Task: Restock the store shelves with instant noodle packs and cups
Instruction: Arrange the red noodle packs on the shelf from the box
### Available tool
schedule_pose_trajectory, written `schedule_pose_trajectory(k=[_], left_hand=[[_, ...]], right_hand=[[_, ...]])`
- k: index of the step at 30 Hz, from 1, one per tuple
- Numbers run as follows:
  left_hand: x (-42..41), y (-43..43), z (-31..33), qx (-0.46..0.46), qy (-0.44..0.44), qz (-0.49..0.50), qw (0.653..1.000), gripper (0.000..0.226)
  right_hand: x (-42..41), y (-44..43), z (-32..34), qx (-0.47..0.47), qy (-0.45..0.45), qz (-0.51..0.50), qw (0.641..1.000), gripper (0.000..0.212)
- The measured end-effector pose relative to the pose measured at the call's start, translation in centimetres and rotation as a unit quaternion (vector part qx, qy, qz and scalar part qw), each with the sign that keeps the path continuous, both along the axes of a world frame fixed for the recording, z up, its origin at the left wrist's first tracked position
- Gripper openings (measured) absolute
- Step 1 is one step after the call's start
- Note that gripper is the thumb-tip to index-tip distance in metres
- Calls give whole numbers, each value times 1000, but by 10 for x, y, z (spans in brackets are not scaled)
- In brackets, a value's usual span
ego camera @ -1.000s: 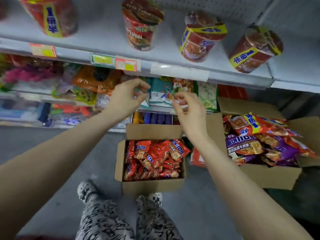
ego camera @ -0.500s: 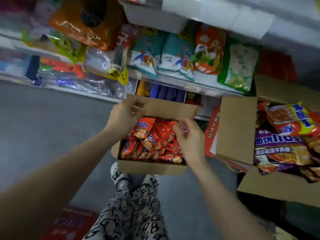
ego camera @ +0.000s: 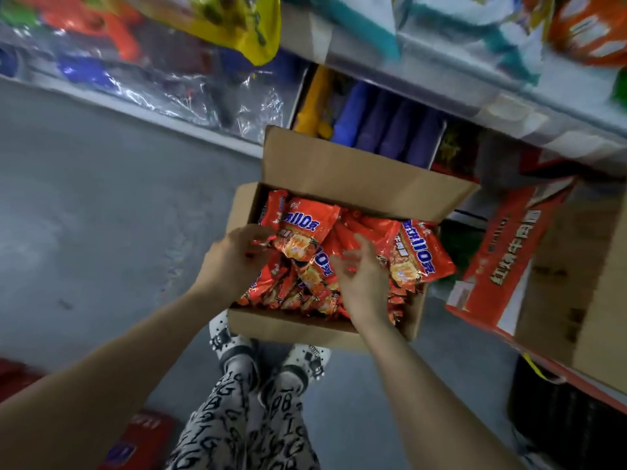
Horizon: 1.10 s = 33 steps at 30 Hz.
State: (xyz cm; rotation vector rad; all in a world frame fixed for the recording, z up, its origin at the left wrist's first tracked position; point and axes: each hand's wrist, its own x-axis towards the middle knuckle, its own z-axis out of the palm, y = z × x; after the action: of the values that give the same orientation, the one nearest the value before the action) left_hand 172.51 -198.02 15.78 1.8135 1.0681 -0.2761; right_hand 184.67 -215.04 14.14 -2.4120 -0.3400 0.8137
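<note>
Lying in the cardboard box (ego camera: 356,178), red noodle packs (ego camera: 417,256) are being touched: left hand (ego camera: 234,259) curled at the left edge, grip cannot be told; right hand (ego camera: 366,279) held spread, fingers apart, mid-box.

Shop aisle: metal shelf (ego camera: 458,83) stocked with bagged snacks (ego camera: 590,28), open cardboard box (ego camera: 356,171) of red noodle packs (ego camera: 305,232) on grey floor (ego camera: 101,215).

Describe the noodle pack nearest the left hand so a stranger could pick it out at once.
Find the open cardboard box on the floor at the person's feet, full of red packs. In its far-left part, beside the left hand, lies the noodle pack. It lies face up with blue lettering, while those beneath mostly stand on edge.
</note>
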Motion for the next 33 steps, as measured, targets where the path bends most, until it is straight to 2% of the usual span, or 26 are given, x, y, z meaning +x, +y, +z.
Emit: schedule_pose_trajectory(k=[8, 13, 18, 26, 33], left_hand=[[-2, 8, -102, 19, 18, -1, 1000, 37], [1, 6, -142, 35, 30, -8, 999, 41], [-7, 6, -165, 31, 22, -10, 999, 41], [-16, 9, -145, -7, 18, 19, 1000, 42], [-12, 19, -95, -122, 37, 53, 990, 51]], right_hand=[[4, 34, -113, -59, 46, -44, 996, 78], [-5, 54, -154, -50, 65, -87, 993, 67], [-6, 67, -173, -23, 109, -188, 976, 61], [1, 47, -131, 25, 138, -173, 975, 56], [16, 32, -60, 73, 216, -108, 968, 49]])
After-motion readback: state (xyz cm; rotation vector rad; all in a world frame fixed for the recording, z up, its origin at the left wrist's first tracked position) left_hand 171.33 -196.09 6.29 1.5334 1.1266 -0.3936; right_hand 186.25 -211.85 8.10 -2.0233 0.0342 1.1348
